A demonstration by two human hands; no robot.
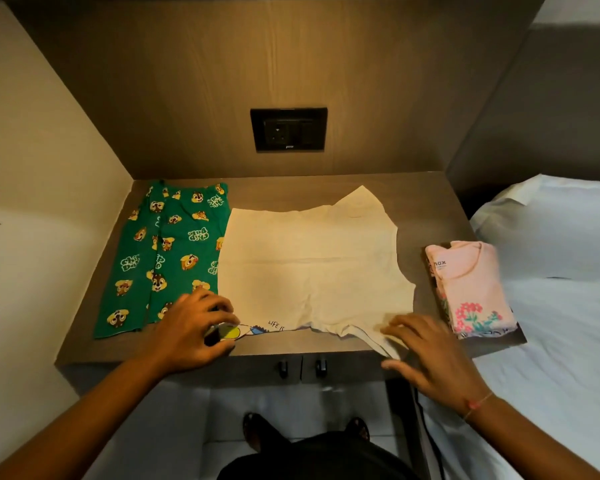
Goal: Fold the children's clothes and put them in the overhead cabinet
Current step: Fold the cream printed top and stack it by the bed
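Note:
A cream children's t-shirt lies face down in the middle of the brown table, with a bit of its print showing at the near hem. My left hand pinches the shirt's near left corner. My right hand rests with fingers spread on the near right corner, where a sleeve is folded under. Green cartoon-print trousers lie flat to the left of the shirt. A folded pink garment with a flower print sits at the table's right end. The overhead cabinet is out of view.
A black wall socket sits on the wood panel behind the table. A bed with white sheets runs along the right side. Two cupboard handles show under the table's front edge. My feet stand on the tiled floor below.

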